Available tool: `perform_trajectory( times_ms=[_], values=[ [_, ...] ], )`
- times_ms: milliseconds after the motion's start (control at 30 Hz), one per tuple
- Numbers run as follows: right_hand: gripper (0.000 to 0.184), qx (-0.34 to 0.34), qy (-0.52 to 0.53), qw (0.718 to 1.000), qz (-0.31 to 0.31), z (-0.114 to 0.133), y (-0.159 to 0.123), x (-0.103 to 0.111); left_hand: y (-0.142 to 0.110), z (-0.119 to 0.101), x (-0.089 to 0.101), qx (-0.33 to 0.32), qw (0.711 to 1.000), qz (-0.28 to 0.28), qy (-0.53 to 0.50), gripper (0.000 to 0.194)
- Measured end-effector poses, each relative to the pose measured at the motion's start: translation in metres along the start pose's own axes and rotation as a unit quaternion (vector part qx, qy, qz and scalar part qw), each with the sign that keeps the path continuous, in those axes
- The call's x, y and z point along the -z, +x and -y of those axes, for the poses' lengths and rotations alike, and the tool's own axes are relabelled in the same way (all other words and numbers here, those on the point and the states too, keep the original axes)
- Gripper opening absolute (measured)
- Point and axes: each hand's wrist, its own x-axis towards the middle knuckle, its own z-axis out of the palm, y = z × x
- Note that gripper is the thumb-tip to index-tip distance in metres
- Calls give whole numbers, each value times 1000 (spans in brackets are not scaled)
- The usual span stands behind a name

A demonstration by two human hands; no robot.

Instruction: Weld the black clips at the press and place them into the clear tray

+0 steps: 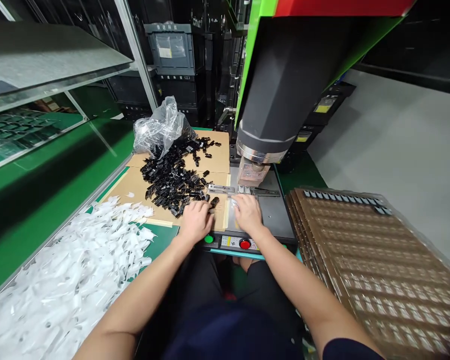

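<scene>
My left hand (196, 221) rests at the near edge of a heap of small black plastic parts (174, 175), fingers curled down. Its fingertips are partly hidden, so what they hold cannot be made out. One loose black part (214, 201) lies just beyond them. My right hand (248, 214) is over the grey machine bed, its thumb and fingers closed around a small white plastic piece (233, 202), mostly covered. Just past these fingers sits a metal fixture (221, 189) with pale pieces (243, 189) at its middle. The press head (253, 172) hangs right above it.
White plastic pieces (78, 265) are heaped at left. A clear plastic bag (161, 125) lies behind the black parts on cardboard (135, 182). Green (209, 239) and red (245, 244) buttons line the machine's front. Stacked brown trays (378, 250) stand at right.
</scene>
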Motion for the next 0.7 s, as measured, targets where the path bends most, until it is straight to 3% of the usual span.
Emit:
perform_trajectory(
  times_ms=[133, 333, 500, 700],
  values=[
    [39, 69, 19, 996, 51, 37, 16, -18, -17, 20, 5, 16, 999, 6, 30, 22],
    [20, 120, -29, 988, 90, 60, 36, -33, -19, 18, 2, -3, 999, 13, 40, 18],
    [17, 130, -53, 986, 92, 47, 21, -11, -20, 20, 3, -22, 999, 15, 30, 14],
    [24, 145, -48, 977, 148, -2, -2, 29, -15, 8, -5, -41, 998, 45, -9, 9]
  ],
)
